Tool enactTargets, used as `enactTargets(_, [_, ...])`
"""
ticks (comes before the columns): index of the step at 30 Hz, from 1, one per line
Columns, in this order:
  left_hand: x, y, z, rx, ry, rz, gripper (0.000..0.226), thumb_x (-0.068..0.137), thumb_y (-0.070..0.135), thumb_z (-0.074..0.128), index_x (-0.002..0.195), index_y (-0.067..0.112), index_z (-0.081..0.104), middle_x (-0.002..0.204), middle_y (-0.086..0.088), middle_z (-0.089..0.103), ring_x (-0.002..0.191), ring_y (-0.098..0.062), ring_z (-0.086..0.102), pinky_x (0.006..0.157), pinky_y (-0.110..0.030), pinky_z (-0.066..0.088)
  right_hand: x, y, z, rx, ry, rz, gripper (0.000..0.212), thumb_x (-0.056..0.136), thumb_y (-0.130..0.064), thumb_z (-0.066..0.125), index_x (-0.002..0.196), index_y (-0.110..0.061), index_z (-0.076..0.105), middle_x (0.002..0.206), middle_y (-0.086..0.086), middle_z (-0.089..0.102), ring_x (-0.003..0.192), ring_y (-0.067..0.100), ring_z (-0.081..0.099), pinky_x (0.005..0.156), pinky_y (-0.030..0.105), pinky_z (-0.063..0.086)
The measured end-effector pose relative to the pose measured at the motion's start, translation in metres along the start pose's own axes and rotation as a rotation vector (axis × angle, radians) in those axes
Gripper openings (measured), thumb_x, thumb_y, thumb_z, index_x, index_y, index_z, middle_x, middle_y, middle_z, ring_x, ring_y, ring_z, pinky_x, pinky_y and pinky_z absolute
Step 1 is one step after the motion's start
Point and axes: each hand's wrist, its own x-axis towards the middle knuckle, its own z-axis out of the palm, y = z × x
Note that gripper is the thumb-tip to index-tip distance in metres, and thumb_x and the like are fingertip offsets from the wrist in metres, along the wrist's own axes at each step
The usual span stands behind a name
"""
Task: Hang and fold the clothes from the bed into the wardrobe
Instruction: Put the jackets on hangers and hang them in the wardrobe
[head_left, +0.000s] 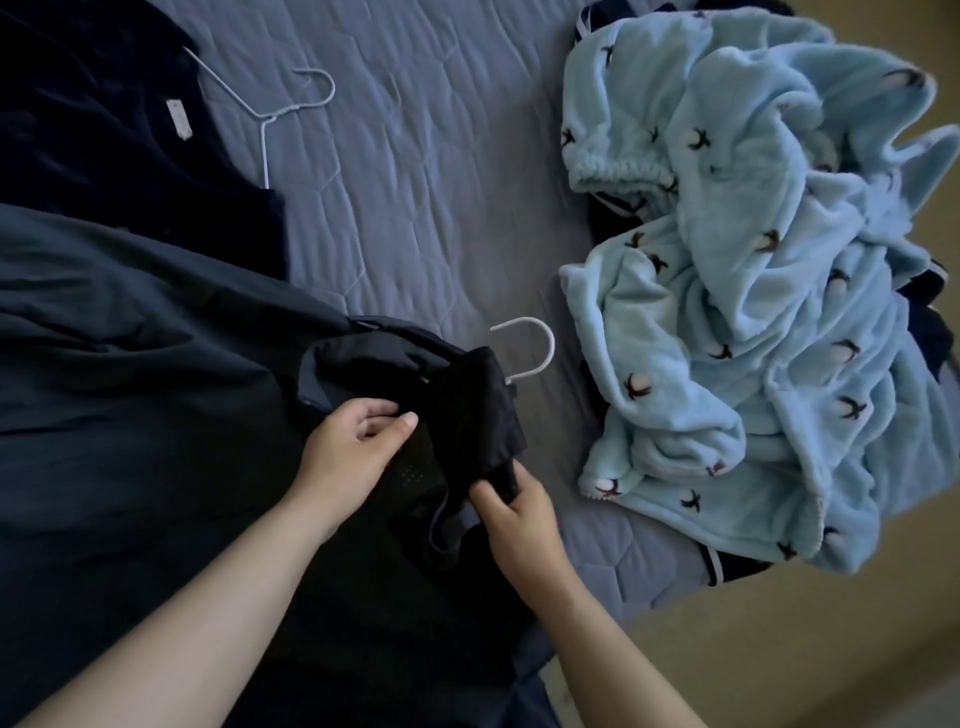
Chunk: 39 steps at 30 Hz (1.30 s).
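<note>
The person is leaning over the bed (441, 182) and working on the dark jacket (156, 389) that lies spread across its near left side. A white hanger (540, 343) is already inside the jacket. Only its hook shows, poking out past the collar onto the quilt.

Both hands are at the neck opening. The left hand (353, 441) has its thumb and fingers curled together, and it seems to be pinching the edge of the black lining. The right hand (519, 519) is clenched round a bunch of the same dark fabric lower down, at the front edge.

To my eye this is the hanging step, at the stage of settling the jacket's shoulders and collar onto the hanger. The next move would call for pulling the collar straight, so the hook stands clear in the middle. Then the jacket can be lifted by the hook and carried to the wardrobe, which I can't see from here. The fabric looks slack and slippery, so I'd expect it to slide off one side if it's lifted crooked.

There's plenty left to do. A second hanger (291, 109) lies partly tucked into another dark garment (104, 130) at the far left. A rumpled heap of pale blue fleece (753, 312) sits well apart on the right side of the bed, with darker pieces showing under it. The floor (831, 649) shows beyond the bed's corner
</note>
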Motion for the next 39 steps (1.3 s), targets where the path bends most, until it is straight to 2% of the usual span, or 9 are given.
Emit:
enactTargets(6, [-0.03, 0.011, -0.014, 0.061, -0.046, 0.079, 0.013, 0.086, 0.03, 0.067, 0.098, 0.035, 0.063, 0.098, 0.003, 0.07, 0.091, -0.011, 0.067, 0.087, -0.039, 0.055, -0.022, -0.025, -0.011, 0.002, 0.085, -0.035, 0.032, 0.093, -0.01, 0.056, 0.065, -0.025, 0.053, 0.058, -0.014, 0.055, 0.061, -0.004, 0.047, 0.057, 0.017, 0.039])
enactTargets(11, [-0.068, 0.046, -0.036, 0.156, 0.014, 0.185, 0.015, 0.086, 0.026, 0.068, 0.093, 0.037, 0.062, 0.09, 0.008, 0.068, 0.084, -0.004, 0.065, 0.073, -0.018, 0.049, -0.042, -0.078, -0.027, -0.005, 0.14, -0.041, 0.039, 0.092, -0.042, 0.05, 0.057, -0.028, 0.043, 0.055, -0.011, 0.038, 0.055, 0.002, 0.035, 0.05, 0.021, 0.031])
enactTargets(13, [-0.087, 0.064, -0.045, 0.173, 0.041, 0.214, 0.015, 0.086, 0.024, 0.068, 0.094, 0.035, 0.063, 0.088, 0.01, 0.068, 0.082, 0.002, 0.064, 0.069, -0.01, 0.045, -0.05, -0.108, -0.037, -0.054, 0.143, -0.077, 0.041, 0.093, -0.045, 0.046, 0.055, -0.029, 0.043, 0.054, -0.012, 0.037, 0.053, 0.001, 0.035, 0.048, 0.019, 0.031])
enactTargets(20, [-0.155, 0.133, -0.08, 0.177, 0.103, 0.289, 0.011, 0.089, 0.028, 0.064, 0.1, 0.029, 0.065, 0.091, 0.011, 0.067, 0.087, -0.001, 0.062, 0.067, -0.01, 0.041, -0.087, -0.218, -0.066, -0.202, 0.148, -0.172, 0.049, 0.084, -0.06, 0.047, 0.058, -0.018, 0.043, 0.047, -0.011, 0.043, 0.044, 0.002, 0.04, 0.044, 0.016, 0.033])
enactTargets(23, [-0.181, 0.167, -0.091, 0.158, 0.135, 0.336, 0.007, 0.09, 0.029, 0.063, 0.097, 0.031, 0.064, 0.09, 0.01, 0.067, 0.085, 0.0, 0.062, 0.064, -0.008, 0.042, -0.105, -0.261, -0.073, -0.2, 0.143, -0.178, 0.082, 0.078, -0.08, 0.041, 0.079, -0.001, 0.065, 0.074, 0.01, 0.07, 0.071, 0.015, 0.067, 0.069, 0.029, 0.052])
enactTargets(25, [-0.2, 0.187, -0.096, 0.157, 0.146, 0.366, 0.005, 0.09, 0.031, 0.062, 0.092, 0.036, 0.063, 0.087, 0.01, 0.068, 0.082, 0.001, 0.062, 0.062, -0.007, 0.042, -0.121, -0.289, -0.077, -0.227, 0.143, -0.188, 0.085, 0.07, -0.086, 0.042, 0.087, -0.006, 0.069, 0.085, 0.006, 0.073, 0.081, 0.016, 0.068, 0.072, 0.032, 0.051])
enactTargets(28, [-0.229, 0.207, -0.102, 0.136, 0.173, 0.4, 0.007, 0.09, 0.032, 0.062, 0.087, 0.038, 0.063, 0.083, 0.009, 0.069, 0.08, -0.003, 0.064, 0.067, -0.017, 0.046, -0.146, -0.325, -0.081, -0.296, 0.138, -0.218, 0.069, 0.055, -0.085, 0.056, 0.078, -0.022, 0.069, 0.072, -0.013, 0.072, 0.071, 0.002, 0.068, 0.069, 0.029, 0.053])
enactTargets(34, [-0.275, 0.256, -0.114, 0.083, 0.197, 0.448, 0.007, 0.09, 0.031, 0.06, 0.091, 0.033, 0.067, 0.087, 0.009, 0.07, 0.084, -0.006, 0.066, 0.076, -0.027, 0.052, -0.181, -0.387, -0.095, -0.412, 0.141, -0.278, 0.074, 0.038, -0.085, 0.07, 0.078, -0.023, 0.069, 0.071, -0.018, 0.072, 0.068, -0.002, 0.067, 0.068, 0.03, 0.056])
enactTargets(39, [-0.319, 0.278, -0.127, 0.056, 0.238, 0.484, 0.009, 0.092, 0.029, 0.058, 0.091, 0.032, 0.067, 0.088, 0.008, 0.071, 0.085, -0.006, 0.067, 0.08, -0.031, 0.054, -0.2, -0.42, -0.111, -0.486, 0.162, -0.291, 0.045, 0.051, -0.059, 0.085, 0.08, -0.028, 0.069, 0.071, -0.016, 0.071, 0.069, 0.001, 0.067, 0.066, 0.033, 0.058])
